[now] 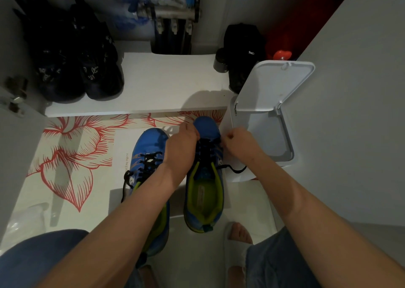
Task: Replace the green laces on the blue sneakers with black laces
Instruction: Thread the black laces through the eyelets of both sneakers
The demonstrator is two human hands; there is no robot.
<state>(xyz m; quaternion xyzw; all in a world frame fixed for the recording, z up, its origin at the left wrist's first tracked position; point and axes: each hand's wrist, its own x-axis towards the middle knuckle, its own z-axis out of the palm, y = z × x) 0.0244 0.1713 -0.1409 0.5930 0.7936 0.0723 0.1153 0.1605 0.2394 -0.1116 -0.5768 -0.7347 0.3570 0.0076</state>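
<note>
Risk of uneven lacing: right blue sneaker (204,191) sits beside the black-laced left blue sneaker (147,147), left hand (182,144) and right hand (237,144) each pinch the black lace (205,148) at its far eyelets, and the slack end (235,169) trailing right could pull through.

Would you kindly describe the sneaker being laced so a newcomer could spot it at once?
Find the open white bin on the right. The blue sneaker beside it has the left hand and right hand at its black lace. Its twin, further left, has neither.

Head view, close, steeply down onto sneakers (207,127)
</note>
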